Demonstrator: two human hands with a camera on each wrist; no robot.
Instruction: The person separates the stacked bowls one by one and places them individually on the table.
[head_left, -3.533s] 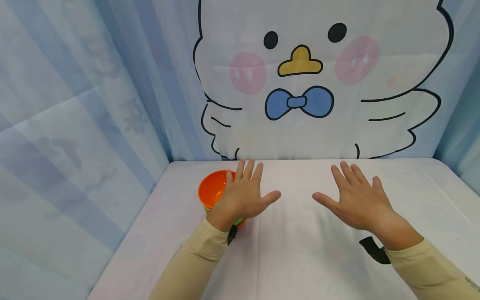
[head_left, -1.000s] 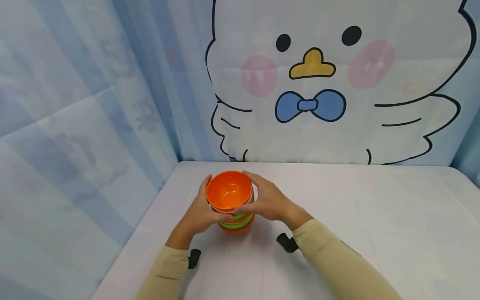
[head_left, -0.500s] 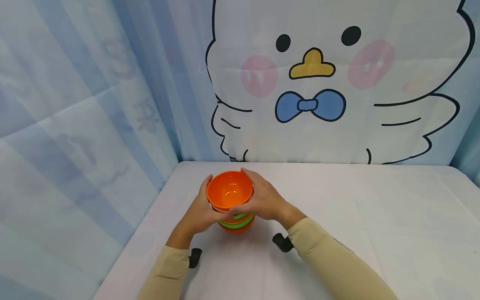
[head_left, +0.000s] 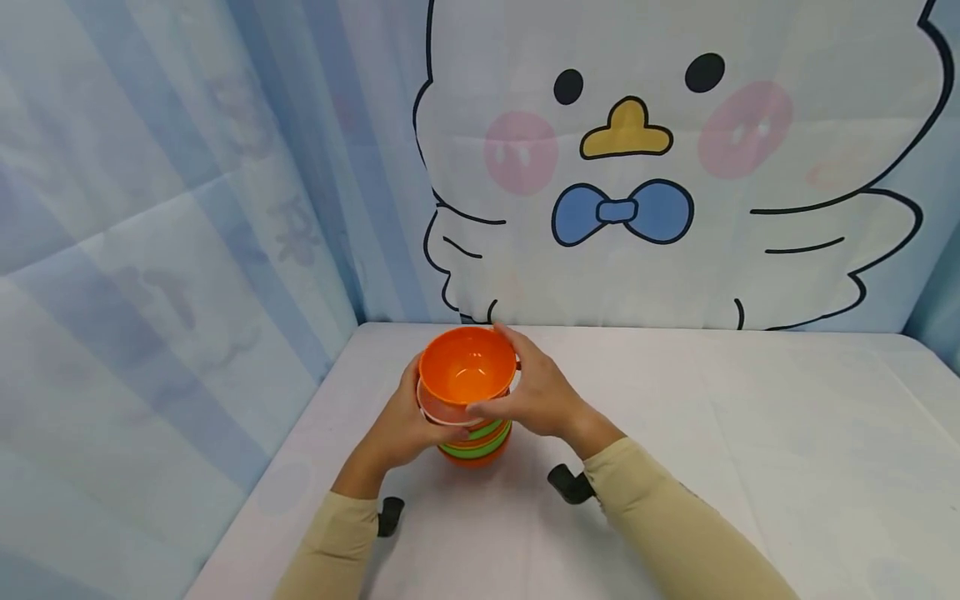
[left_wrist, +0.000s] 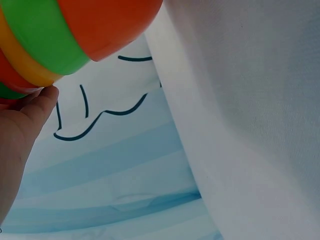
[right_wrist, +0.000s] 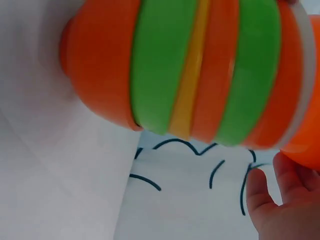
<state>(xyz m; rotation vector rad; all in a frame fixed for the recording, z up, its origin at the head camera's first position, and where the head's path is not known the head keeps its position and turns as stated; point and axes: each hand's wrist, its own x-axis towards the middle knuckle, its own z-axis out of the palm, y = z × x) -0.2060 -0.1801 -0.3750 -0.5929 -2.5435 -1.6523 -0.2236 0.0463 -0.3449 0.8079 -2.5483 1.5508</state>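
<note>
A stack of nested bowls (head_left: 474,452) in orange, green and yellow stands upright on the table. My right hand (head_left: 546,396) pinches the topmost orange bowl (head_left: 468,367) by its rim, thumb at the near side and fingers at the far side. That bowl is raised and slightly tilted, with a gap above the white-rimmed bowl (head_left: 441,407) beneath. My left hand (head_left: 401,421) grips the upper part of the stack from the left. In the left wrist view, fingertips (left_wrist: 49,95) touch the side of the stack. The right wrist view shows the bands of the stacked bowls (right_wrist: 165,65) side-on.
The stack rests on a white-covered table (head_left: 712,467), whose surface extends to the right. Behind it hangs a curtain (head_left: 622,283) with a cartoon figure. A blue patterned curtain (head_left: 150,292) closes off the left side. Dark wrist-camera mounts (head_left: 572,484) stick out below the sleeves.
Both hands have come from hovering apart over the table to the bowl stack. Over the last half second the right hand has lifted the top orange bowl up off the white-rimmed one.
</note>
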